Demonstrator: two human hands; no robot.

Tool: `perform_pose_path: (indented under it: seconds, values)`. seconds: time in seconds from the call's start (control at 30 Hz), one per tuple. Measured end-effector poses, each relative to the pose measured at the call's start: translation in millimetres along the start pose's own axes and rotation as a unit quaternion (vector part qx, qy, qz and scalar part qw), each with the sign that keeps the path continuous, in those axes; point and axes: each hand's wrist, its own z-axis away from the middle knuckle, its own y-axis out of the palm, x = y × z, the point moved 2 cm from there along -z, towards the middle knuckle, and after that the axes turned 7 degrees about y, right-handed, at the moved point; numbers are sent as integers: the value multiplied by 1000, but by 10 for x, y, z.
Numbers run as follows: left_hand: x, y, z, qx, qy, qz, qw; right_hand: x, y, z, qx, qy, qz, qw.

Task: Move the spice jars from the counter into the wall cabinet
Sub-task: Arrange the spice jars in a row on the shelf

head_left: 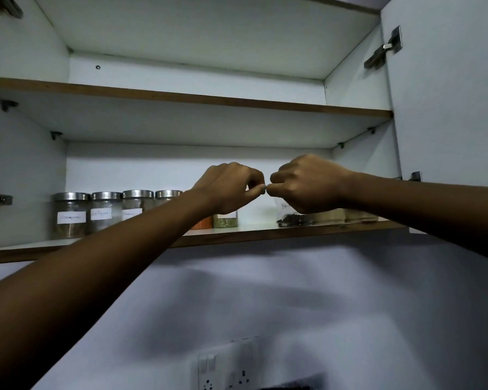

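The wall cabinet stands open, and its lower shelf holds a row of spice jars. Several glass jars with steel lids and white labels stand at the left. An orange-filled jar and a greenish jar show under my left hand, whose fingers are curled with thumb and forefinger pinched on nothing visible. My right hand is curled over a clear jar of dark spice, hiding its top. Whether it grips the jar is hidden. The fingertips of both hands nearly meet.
The upper shelf is bare. The right cabinet door hangs open on its hinges. Pale brown containers sit behind my right wrist. A wall socket plate is on the wall below the cabinet.
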Motion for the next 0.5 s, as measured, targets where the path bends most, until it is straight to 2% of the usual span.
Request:
perform_pose_path:
  seconds: [0.27, 0.4, 0.5]
  values:
    - [-352, 159, -394, -7, 0, -20, 1000, -348, 119, 454, -25, -38, 44, 998]
    - [-525, 325, -614, -14, -14, -28, 999, -504, 179, 699, -64, -42, 22, 997]
    - [-591, 452, -721, 16, -36, -35, 999, -570, 280, 832, -39, -11, 18, 999]
